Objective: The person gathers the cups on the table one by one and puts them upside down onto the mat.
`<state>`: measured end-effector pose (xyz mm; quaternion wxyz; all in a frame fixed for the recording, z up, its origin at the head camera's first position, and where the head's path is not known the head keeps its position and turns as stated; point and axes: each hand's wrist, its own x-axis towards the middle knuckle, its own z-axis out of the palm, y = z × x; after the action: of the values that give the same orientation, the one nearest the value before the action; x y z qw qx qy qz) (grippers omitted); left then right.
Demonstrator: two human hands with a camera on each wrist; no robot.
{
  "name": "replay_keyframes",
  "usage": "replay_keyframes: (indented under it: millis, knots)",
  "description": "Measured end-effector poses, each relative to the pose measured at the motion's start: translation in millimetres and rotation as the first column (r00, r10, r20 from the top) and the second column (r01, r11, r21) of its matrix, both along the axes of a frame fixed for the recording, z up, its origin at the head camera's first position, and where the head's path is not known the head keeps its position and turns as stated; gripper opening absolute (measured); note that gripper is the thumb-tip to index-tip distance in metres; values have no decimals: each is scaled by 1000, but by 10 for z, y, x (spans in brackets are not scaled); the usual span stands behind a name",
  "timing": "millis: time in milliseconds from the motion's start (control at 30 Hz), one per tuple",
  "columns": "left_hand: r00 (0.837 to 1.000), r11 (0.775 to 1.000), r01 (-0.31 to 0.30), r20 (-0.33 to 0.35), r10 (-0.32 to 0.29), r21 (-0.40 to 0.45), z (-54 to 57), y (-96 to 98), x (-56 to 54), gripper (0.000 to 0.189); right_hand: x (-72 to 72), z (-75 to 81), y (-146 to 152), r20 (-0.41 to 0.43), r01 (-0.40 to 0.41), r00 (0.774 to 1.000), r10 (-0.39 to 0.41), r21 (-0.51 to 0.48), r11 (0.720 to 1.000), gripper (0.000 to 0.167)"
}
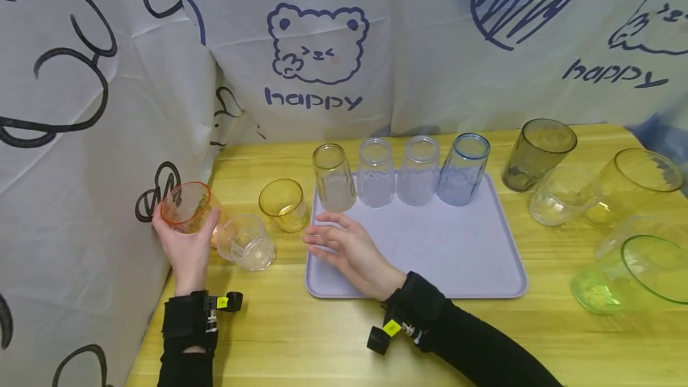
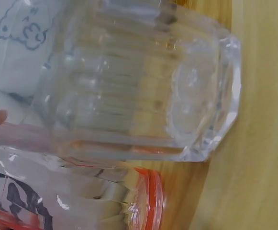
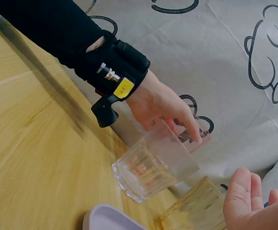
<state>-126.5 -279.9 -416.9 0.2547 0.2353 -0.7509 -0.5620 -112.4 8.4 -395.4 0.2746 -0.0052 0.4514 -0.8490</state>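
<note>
At the far left, my left hand (image 1: 185, 252) grips an orange-red glass (image 1: 188, 217), thumb and fingers spread round its sides. In the left wrist view the reddish ring of that glass (image 2: 150, 206) shows below a clear faceted glass (image 2: 143, 91). That clear glass stands just right of my left hand on the table. Beside it, further back, is a short amber glass (image 1: 285, 211). My right hand (image 1: 352, 249) hovers over the left side of the lilac tray (image 1: 457, 255), fingers loosely bent, holding nothing, with fingertips near the amber glass.
Along the tray's back edge stand a brownish glass (image 1: 334, 178), two clear glasses and a blue glass (image 1: 463, 172), narrow ends up. To the right are a grey glass (image 1: 537, 154), a yellow glass (image 1: 634, 190), a green glass (image 1: 602, 291) and clear ones. Printed cloth (image 1: 317, 124) borders the table.
</note>
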Motion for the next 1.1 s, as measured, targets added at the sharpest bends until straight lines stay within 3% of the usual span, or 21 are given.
replay_keyframes:
  millis: [300, 667, 900, 1100]
  knots:
    - [996, 999, -27, -84, 31, 45, -17, 9, -122, 95, -13, 2, -13, 0, 1, 1000, -1, -12, 1000, 36]
    - [993, 997, -33, -108, 40, 71, -15, 0, -164, 92, -34, 7, 6, -63, 51, 997, -48, 48, 998, 38]
    - [982, 1000, -22, -189, 20, -12, 134, 22, -163, 92, -41, 20, 81, -103, 82, 992, -75, 67, 994, 34]
    - [950, 983, -80, -312, 24, -167, 397, 102, -137, 93, -30, 23, 189, -192, 108, 977, -88, 95, 990, 34]
